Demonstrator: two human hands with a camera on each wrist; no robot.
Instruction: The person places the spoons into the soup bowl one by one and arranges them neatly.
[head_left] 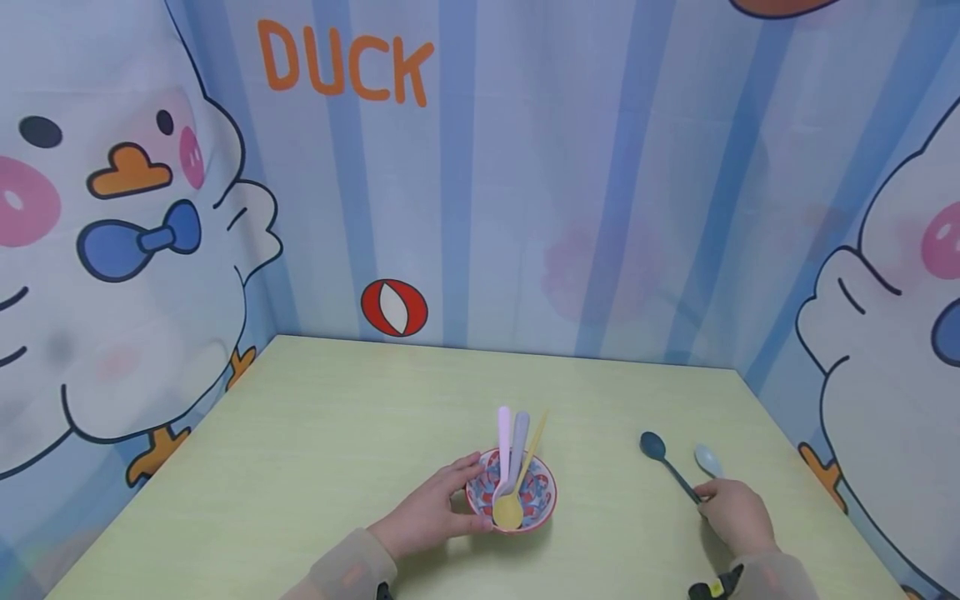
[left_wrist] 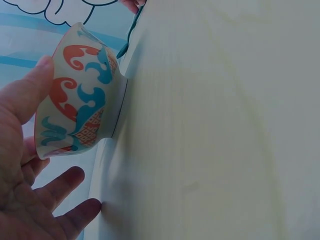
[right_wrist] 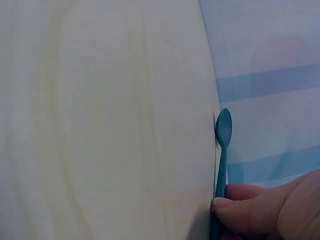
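Gripping the L side of a patterned bowl (head_left: 538, 500), the L hand (head_left: 431, 507) is forming a wide C btwn thumb & fingers; in the L wrist view two of its fingers are spreading clear of the bowl wall. The bowl is sitting on the pale yellow-green worktop (head_left: 337, 458), nr the front, its outside showing red & blue scrollwork. Three spoons are leaning in it, handles up past the far rim: a pink spoon (head_left: 504, 437) on the L, a lavender spoon (head_left: 520, 437) in the mid., & a yellow spoon (head_left: 508, 512), whose scoop is lying nr the front rim while its thin handle is slanting up to the R.

Well apart, over on the R, the R hand (head_left: 738, 517) is pinching a dark teal spoon (head_left: 672, 468) by the handle, thumb & fingertips nearly together. That spoon is pointing diag. up-L, scoop end away; can't tell if the scoop is touching the worktop. Just beyond the R hand, a pale blue spoon (head_left: 707, 461) is lying w/ its scoop showing, handle mostly hidden.

In the bg, a blue striped backdrop (head_left: 525, 125) is hanging w/ orange "DUCK" lettering (head_left: 345, 71), a red-&-white ball print (head_left: 394, 307) & big white cartoon ducks (head_left: 150, 333) L & R.
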